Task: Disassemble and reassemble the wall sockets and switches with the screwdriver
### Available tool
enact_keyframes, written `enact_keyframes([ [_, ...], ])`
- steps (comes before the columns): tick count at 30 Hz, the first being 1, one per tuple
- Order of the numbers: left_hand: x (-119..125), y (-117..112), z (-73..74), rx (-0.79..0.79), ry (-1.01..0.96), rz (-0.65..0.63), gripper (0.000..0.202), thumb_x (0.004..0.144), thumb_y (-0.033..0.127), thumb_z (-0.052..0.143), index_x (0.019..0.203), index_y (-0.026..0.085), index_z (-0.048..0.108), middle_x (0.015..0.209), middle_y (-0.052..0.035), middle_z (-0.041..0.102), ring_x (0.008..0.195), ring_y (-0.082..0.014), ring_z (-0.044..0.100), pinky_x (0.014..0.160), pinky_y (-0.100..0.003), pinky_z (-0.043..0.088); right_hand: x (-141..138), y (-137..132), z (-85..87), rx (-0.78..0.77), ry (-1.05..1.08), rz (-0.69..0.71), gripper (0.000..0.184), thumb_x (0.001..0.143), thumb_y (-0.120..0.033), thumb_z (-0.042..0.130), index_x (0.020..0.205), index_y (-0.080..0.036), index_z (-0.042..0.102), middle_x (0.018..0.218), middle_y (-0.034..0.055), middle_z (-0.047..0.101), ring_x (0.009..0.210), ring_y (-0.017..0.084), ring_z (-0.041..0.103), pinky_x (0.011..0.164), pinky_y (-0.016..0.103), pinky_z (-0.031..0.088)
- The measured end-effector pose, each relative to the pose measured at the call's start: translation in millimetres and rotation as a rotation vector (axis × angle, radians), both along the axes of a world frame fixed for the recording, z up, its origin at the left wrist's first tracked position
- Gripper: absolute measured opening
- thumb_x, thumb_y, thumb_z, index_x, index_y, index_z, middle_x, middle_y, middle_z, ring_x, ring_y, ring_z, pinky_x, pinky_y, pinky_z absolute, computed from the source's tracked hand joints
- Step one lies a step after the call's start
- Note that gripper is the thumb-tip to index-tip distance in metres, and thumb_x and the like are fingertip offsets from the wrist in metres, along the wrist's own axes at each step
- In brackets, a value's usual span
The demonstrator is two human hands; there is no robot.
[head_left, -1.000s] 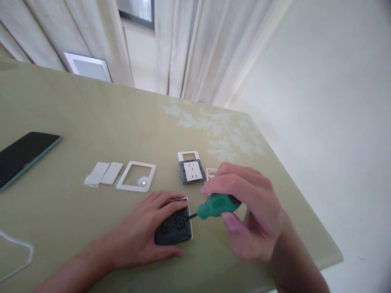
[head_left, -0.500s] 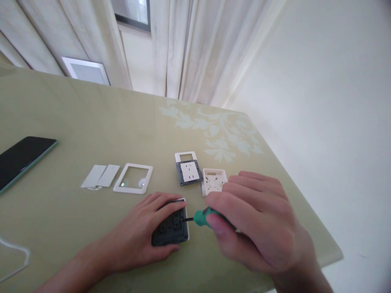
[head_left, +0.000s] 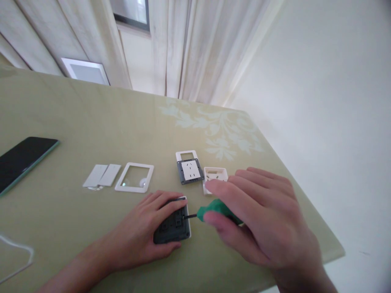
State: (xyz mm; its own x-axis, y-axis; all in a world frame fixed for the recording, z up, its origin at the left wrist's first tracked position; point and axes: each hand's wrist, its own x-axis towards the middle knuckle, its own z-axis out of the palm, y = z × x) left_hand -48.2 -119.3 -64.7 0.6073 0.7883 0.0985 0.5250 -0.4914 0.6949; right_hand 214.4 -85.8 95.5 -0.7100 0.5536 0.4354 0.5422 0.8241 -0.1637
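My left hand [head_left: 143, 232] presses down on a dark grey switch module [head_left: 172, 224] lying back-up on the olive tablecloth, fingers wrapped over its far and near edges. My right hand [head_left: 259, 219] is closed round a green-handled screwdriver [head_left: 214, 211]. Its short black tip points left into the module's right side. Just beyond the hands lie a grey socket insert with a white face [head_left: 190, 171], a small white frame [head_left: 186, 155] and a white back piece [head_left: 215, 177].
A white square cover frame [head_left: 135, 177] and two white rocker plates [head_left: 102, 175] lie to the left. A dark phone [head_left: 23, 159] sits at the far left and a white cable [head_left: 18, 260] at the lower left. The table's edge [head_left: 317, 228] runs close on the right.
My right hand rolled over the screwdriver handle, from fingers above it to the palm covering it, while the tip stayed at the module. My left hand held still.
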Motion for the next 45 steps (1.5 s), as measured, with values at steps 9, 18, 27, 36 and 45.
enact_keyframes([
  [9,0,1,1.4,-0.002,0.017,-0.004,0.086,0.086,0.03,0.086,0.162,0.039,0.047,0.162,-0.0061,0.058,0.146,-0.0351,0.057,0.124,-0.054,0.049,-2,-4,0.6,-0.036,0.023,0.031,0.025,0.098,-0.02,0.055,0.119,-0.017,0.067,0.087,0.0041,0.074,0.073,0.02,0.062,0.068,0.037,0.046],
  [18,0,1,1.0,0.046,0.038,-0.01,0.083,0.09,0.032,0.083,0.162,0.039,0.045,0.163,-0.0061,0.057,0.148,-0.0353,0.054,0.125,-0.058,0.047,1,-6,2.2,-0.176,0.003,0.019,0.035,0.099,-0.025,0.063,0.134,-0.02,0.064,0.106,0.0042,0.079,0.091,0.021,0.071,0.084,0.035,0.053],
  [27,-2,1,-5.2,0.064,0.031,-0.003,0.082,0.09,0.036,0.085,0.163,0.039,0.047,0.164,-0.0072,0.056,0.147,-0.0368,0.055,0.124,-0.057,0.048,3,-6,0.6,-0.211,0.001,0.059,0.036,0.099,-0.024,0.064,0.135,-0.017,0.066,0.113,0.008,0.077,0.099,0.022,0.07,0.088,0.035,0.053],
  [36,0,-1,-2.2,0.028,-0.012,0.022,0.075,0.091,0.032,0.083,0.16,0.038,0.053,0.16,-0.0058,0.059,0.143,-0.0386,0.058,0.121,-0.056,0.051,-8,-2,-6.3,-0.11,-0.001,0.14,0.017,0.106,-0.018,0.059,0.12,-0.018,0.069,0.105,0.0056,0.078,0.094,0.02,0.068,0.087,0.035,0.053],
  [45,-2,-1,-6.1,0.048,-0.005,0.004,0.081,0.088,0.032,0.086,0.161,0.037,0.051,0.159,-0.0099,0.06,0.142,-0.0379,0.059,0.12,-0.056,0.052,-5,3,-7.5,-0.029,0.007,0.01,0.01,0.099,-0.021,0.058,0.095,-0.02,0.067,0.077,0.0006,0.067,0.067,0.017,0.056,0.065,0.034,0.042],
])
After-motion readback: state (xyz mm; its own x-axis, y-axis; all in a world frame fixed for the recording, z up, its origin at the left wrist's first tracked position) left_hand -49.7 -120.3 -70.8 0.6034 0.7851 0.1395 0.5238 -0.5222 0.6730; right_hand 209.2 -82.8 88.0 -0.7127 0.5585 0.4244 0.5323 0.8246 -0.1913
